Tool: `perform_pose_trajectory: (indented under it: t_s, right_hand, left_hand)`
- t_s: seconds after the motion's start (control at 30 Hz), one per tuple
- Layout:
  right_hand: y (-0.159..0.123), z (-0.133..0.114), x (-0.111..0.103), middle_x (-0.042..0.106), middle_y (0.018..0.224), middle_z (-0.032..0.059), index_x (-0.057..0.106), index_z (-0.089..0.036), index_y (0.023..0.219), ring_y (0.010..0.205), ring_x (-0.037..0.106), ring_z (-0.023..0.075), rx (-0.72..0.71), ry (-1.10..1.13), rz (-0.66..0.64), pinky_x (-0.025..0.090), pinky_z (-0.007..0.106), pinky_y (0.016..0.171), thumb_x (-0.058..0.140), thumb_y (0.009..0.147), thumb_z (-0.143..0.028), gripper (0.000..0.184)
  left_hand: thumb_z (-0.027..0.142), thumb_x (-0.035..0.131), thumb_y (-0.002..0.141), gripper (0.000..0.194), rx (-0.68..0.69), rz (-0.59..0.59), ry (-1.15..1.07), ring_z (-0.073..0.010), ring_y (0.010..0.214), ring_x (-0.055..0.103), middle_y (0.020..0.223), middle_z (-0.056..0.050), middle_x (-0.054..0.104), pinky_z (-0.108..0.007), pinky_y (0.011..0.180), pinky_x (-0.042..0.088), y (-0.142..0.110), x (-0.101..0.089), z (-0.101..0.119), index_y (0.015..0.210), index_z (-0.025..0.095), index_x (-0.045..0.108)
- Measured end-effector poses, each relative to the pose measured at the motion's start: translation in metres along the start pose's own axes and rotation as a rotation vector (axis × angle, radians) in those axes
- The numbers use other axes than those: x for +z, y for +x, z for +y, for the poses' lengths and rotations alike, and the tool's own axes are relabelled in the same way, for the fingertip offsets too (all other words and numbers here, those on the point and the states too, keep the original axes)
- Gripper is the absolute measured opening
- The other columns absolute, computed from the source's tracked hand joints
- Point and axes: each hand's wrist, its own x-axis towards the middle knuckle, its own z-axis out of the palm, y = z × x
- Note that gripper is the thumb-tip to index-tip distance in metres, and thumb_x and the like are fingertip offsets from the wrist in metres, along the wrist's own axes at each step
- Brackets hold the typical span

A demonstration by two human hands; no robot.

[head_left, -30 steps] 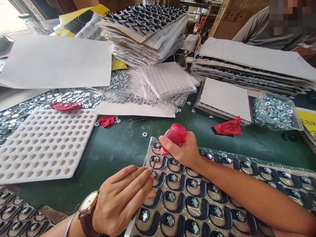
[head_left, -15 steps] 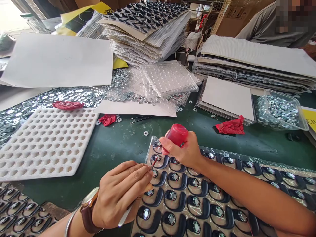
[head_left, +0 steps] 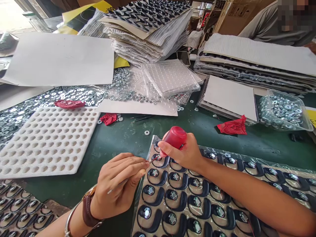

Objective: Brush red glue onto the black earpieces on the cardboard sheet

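Observation:
My right hand is wrapped round a red squeeze bottle, tilted nozzle-down over the upper left corner of a film-covered sheet. Black hook-shaped parts with round silver discs sit in rows on that sheet. My left hand pinches a slim metal tool, whose kind I cannot make out. Its thin tip meets one part near the bottle's nozzle, and its pale rear end shows below my fingers. Whether the nozzle touches the part is hidden.
A white foam tray with round hollows lies left, beside loose washers. Clear plastic trays and stacked sheets stand behind. A clear box of washers and a red scrap are right. Another person's sleeve shows beyond.
My left hand has moved up and slightly left, and the tool now lies flatter, its rear end higher. The bottle has shifted only slightly.

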Motion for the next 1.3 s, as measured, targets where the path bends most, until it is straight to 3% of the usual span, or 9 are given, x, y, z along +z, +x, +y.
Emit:
perform_pose_trajectory:
  t_s: [0.2, 0.4, 0.57, 0.67, 0.8, 1.1, 1.3]
  right_hand:
    - [0.0, -0.004, 0.001, 0.061, 0.06, -0.0011, 0.059, -0.021, 0.07, 0.057, 0.057, 0.0136, -0.032, -0.048, -0.006, 0.048, 0.027, 0.058, 0.066, 0.086, -0.052, 0.035]
    - [0.005, -0.023, 0.002, 0.049, 0.055, -0.0053, 0.053, -0.022, 0.065, 0.049, 0.042, 0.0094, -0.097, -0.272, 0.024, 0.038, 0.024, 0.05, 0.072, 0.079, -0.055, 0.041]
    - [-0.002, -0.034, 0.002, 0.057, 0.057, -0.0021, 0.056, -0.021, 0.066, 0.053, 0.052, 0.0114, -0.034, -0.203, 0.065, 0.045, 0.026, 0.056, 0.065, 0.084, -0.058, 0.042]
    - [-0.014, -0.032, 0.005, 0.064, 0.06, 0.0004, 0.059, -0.021, 0.072, 0.056, 0.061, 0.0143, 0.013, -0.034, 0.103, 0.051, 0.028, 0.058, 0.064, 0.087, -0.053, 0.036]
    - [-0.026, -0.022, 0.014, 0.068, 0.063, 0.0012, 0.061, -0.021, 0.078, 0.055, 0.064, 0.0155, 0.003, 0.092, 0.074, 0.054, 0.028, 0.055, 0.072, 0.082, -0.046, 0.028]
    - [-0.031, -0.004, 0.021, 0.069, 0.065, 0.0006, 0.062, -0.021, 0.085, 0.057, 0.065, 0.0156, 0.01, 0.101, -0.009, 0.055, 0.028, 0.056, 0.07, 0.085, -0.046, 0.026]
    - [-0.032, -0.005, 0.022, 0.067, 0.059, -0.0002, 0.064, -0.021, 0.087, 0.054, 0.065, 0.017, 0.003, 0.041, 0.006, 0.054, 0.029, 0.053, 0.071, 0.083, -0.049, 0.029]
  left_hand:
    - [0.003, 0.052, 0.089, 0.02, -0.118, 0.045, -0.052, -0.0139, 0.08, 0.07, 0.088, -0.004, 0.074, -0.028, 0.078, 0.056, -0.002, 0.0, -0.003, 0.098, 0.015, 0.066]
    - [0.005, 0.051, 0.091, 0.018, -0.078, 0.037, -0.035, -0.0135, 0.078, 0.07, 0.089, -0.005, 0.074, -0.027, 0.076, 0.056, 0.003, 0.001, -0.002, 0.097, 0.015, 0.066]
    - [0.005, 0.053, 0.089, 0.019, 0.025, 0.018, 0.044, -0.0141, 0.082, 0.072, 0.09, -0.006, 0.075, -0.028, 0.082, 0.055, -0.008, -0.007, 0.008, 0.101, 0.012, 0.066]
    - [0.011, 0.053, 0.092, 0.023, 0.156, -0.052, 0.173, -0.0185, 0.098, 0.072, 0.102, -0.009, 0.075, -0.032, 0.093, 0.055, -0.034, -0.012, 0.02, 0.11, 0.01, 0.066]
    - [0.012, 0.051, 0.095, 0.029, 0.23, -0.195, 0.26, -0.0235, 0.119, 0.063, 0.117, -0.013, 0.07, -0.038, 0.106, 0.05, -0.06, -0.012, 0.032, 0.12, 0.006, 0.064]
    - [0.014, 0.046, 0.097, 0.028, 0.283, -0.183, 0.259, -0.0237, 0.12, 0.063, 0.118, -0.014, 0.07, -0.036, 0.104, 0.052, -0.059, -0.008, 0.03, 0.114, 0.005, 0.067]
    - [0.017, 0.047, 0.098, 0.028, 0.218, -0.162, 0.278, -0.022, 0.118, 0.064, 0.115, -0.013, 0.071, -0.035, 0.106, 0.051, -0.061, -0.007, 0.035, 0.117, 0.006, 0.065]
